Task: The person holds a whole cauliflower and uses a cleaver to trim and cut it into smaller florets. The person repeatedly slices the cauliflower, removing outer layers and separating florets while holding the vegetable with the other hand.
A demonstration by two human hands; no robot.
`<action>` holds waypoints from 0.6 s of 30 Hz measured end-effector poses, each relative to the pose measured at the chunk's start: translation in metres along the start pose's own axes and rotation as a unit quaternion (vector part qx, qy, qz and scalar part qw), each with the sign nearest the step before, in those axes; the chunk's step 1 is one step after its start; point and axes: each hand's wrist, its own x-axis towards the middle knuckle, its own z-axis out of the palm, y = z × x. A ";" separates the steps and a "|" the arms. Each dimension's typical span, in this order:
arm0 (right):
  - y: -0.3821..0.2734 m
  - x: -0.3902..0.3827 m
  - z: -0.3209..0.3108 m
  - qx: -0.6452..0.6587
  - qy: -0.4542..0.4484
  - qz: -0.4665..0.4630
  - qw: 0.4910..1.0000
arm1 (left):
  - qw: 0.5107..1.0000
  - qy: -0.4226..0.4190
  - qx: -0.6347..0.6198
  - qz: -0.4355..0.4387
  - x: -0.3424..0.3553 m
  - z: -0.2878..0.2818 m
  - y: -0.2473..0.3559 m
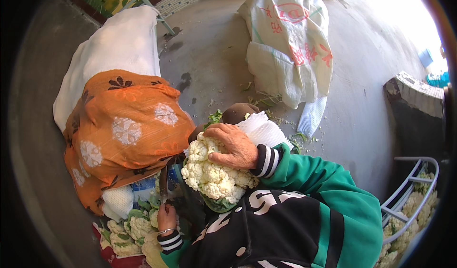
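A large cauliflower (207, 175) with green leaves rests on my lap, gripped from above by my right hand (231, 146), thumb and fingers curved over the head. Beside it, on the right, is white foam netting (266, 132). My left hand (166, 220) is lower down to the left, closed round the dark handle of a knife, whose blade (163, 182) points upward, apart from the cauliflower. Several more cauliflowers (140, 227) with leaves lie piled next to that hand, with a bundle of white netting (116, 201) just above them.
An orange patterned cloth (124, 116) and a white cloth (109, 39) cover a heap at left. A woven sack (285, 54) lies ahead among leaf scraps. At right are a metal frame (407, 220) with cauliflowers, a tiled ledge (412, 89) and a blue bucket (426, 58).
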 end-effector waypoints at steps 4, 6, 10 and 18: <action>0.004 0.002 0.001 -0.020 0.009 -0.012 1.000 | 0.991 -0.051 -0.119 -0.025 -0.009 -0.010 0.021; 0.005 0.001 0.002 -0.010 0.014 -0.011 1.000 | 0.984 -0.073 -0.155 -0.044 -0.011 -0.011 0.029; 0.006 -0.001 0.005 -0.005 0.018 -0.006 1.000 | 0.949 -0.072 -0.305 -0.024 -0.013 -0.012 0.030; 0.005 0.001 0.001 -0.002 0.016 -0.002 1.000 | 0.983 -0.099 -0.144 -0.055 -0.023 -0.035 0.029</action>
